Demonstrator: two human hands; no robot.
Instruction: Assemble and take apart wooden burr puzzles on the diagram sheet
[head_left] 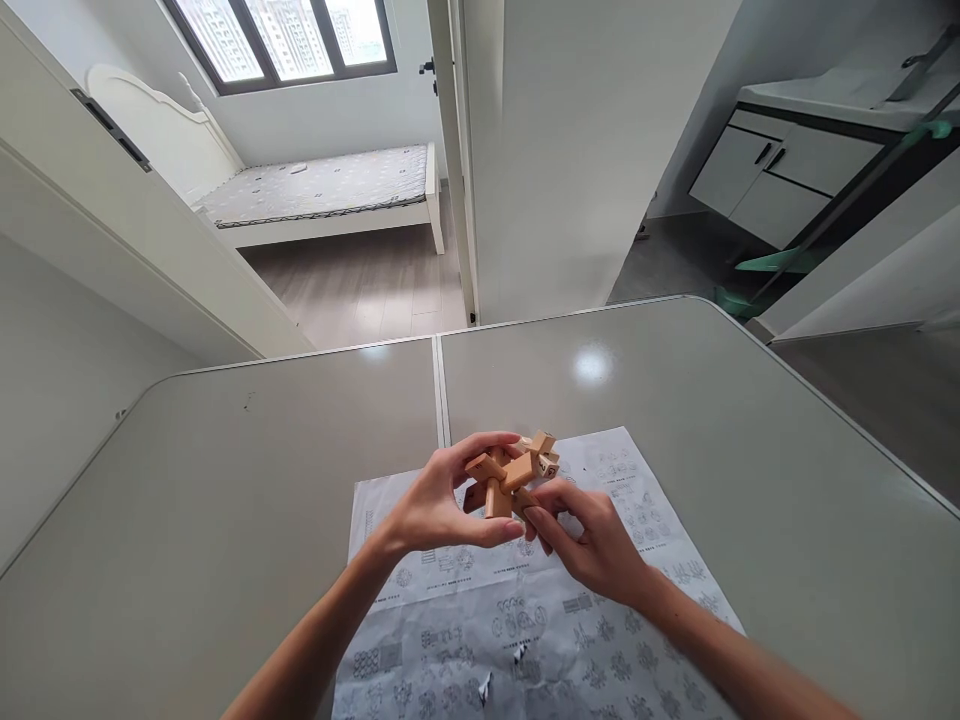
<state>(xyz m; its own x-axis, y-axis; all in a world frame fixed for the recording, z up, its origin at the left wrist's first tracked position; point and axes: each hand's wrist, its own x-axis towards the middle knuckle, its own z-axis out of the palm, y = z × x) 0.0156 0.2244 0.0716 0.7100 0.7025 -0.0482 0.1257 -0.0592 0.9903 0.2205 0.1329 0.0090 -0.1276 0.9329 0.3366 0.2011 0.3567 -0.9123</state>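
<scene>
The creased sheet (pixel 420 610) is lying on the table (pixel 247 520), a bed (pixel 330 185) standing beyond it. Above the sheet's far half, my left hand (pixel 439 505) is gripping the wooden puzzle (pixel 517 472) and my right hand (pixel 592 530) is pinching its near side, fingers partly hiding it. Its marked end is pointing rightward; its bars are crossing, so I cannot tell one long axis.

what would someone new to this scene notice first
Probably the two hands, left and right, holding an interlocking wooden puzzle near the middle. Beneath lies a creased sheet of printed diagrams; beyond the table, a white bed stands below a bright window.
</scene>
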